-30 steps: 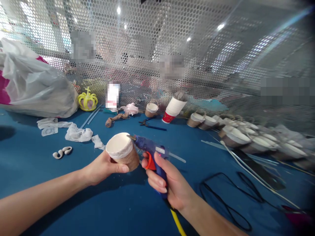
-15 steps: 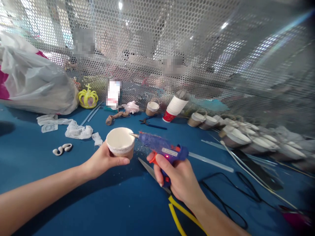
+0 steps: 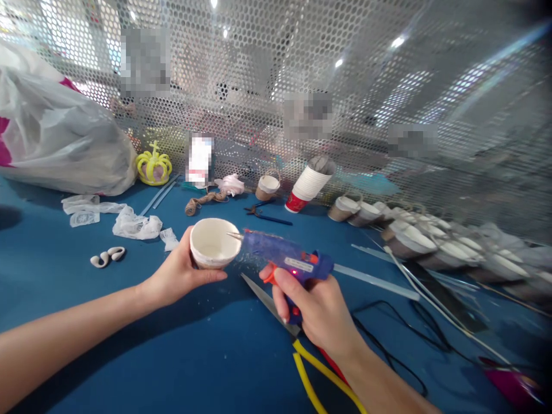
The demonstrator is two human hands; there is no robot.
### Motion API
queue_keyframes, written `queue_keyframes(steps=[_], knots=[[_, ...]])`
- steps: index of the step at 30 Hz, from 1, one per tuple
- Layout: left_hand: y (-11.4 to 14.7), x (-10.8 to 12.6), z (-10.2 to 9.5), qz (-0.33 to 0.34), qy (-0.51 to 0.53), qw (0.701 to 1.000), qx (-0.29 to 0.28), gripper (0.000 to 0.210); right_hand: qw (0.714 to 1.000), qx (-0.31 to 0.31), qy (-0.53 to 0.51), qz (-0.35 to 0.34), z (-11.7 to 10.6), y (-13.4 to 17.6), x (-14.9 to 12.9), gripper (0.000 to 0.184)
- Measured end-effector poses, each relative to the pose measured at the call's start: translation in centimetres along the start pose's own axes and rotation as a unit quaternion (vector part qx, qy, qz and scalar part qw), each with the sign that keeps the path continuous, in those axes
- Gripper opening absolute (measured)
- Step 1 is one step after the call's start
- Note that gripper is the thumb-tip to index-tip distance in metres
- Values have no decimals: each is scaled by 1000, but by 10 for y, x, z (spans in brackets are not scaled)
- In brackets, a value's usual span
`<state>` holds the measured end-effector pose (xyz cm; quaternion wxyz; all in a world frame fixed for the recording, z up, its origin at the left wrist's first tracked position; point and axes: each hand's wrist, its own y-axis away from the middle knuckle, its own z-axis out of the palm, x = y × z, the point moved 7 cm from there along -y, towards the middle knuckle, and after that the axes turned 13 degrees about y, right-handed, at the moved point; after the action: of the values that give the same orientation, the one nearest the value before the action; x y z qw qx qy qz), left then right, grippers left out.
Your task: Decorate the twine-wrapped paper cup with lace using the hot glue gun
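Note:
My left hand (image 3: 181,270) is wrapped round a white-lined paper cup (image 3: 211,244), its mouth tilted toward me. In my right hand (image 3: 317,307) is a blue glue gun (image 3: 280,250) with an orange trigger and a lit red light. Its metal nozzle reaches over the cup's right rim; whether it touches the inner wall I cannot tell. A clear glue stick (image 3: 377,282) sticks out of the gun's back. Under the right hand lie scissors (image 3: 297,345) with yellow handles, partly hidden by the wrist.
Lace scraps (image 3: 137,224), white earphones (image 3: 107,256), twine (image 3: 204,201) and pliers (image 3: 269,217) lie around the cup. Behind stand a cup stack (image 3: 308,187) and a small handled cup (image 3: 267,187). Several more cups (image 3: 409,238) line the right. A black cord (image 3: 388,356) loops beside my right arm.
The cup has tipped further toward me and shifted slightly right, so more of its inside shows. The glue gun stays in nearly the same place, nozzle still at the rim.

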<state>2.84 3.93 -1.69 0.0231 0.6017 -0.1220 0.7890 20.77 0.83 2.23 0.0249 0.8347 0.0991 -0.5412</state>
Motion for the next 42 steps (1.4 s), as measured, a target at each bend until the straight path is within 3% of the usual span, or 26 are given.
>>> queue_keyframes(steps=[4,9,18,21,26,35,42], knots=[[-1,1,-5,20,-13,1000,17,63,997,3,-74,19,-1,-4,6,33],[0,2,-3,25,-8,1000,12,57,996,-3,-88,23,4,-6,13,31],[-1,9,-12,58,-99,991,62,64,994,34,101,-1,-6,1,5,29],[-1,15,-13,82,-159,982,67,61,992,6,126,2,-10,0,1,30],[-1,20,-11,95,-205,973,51,59,987,60,148,-19,-26,-1,-16,31],[0,19,-12,104,-235,966,41,54,965,-48,259,16,-26,-5,-6,43],[1,24,-11,138,-266,953,42,52,956,-15,293,23,-31,-3,-12,41]])
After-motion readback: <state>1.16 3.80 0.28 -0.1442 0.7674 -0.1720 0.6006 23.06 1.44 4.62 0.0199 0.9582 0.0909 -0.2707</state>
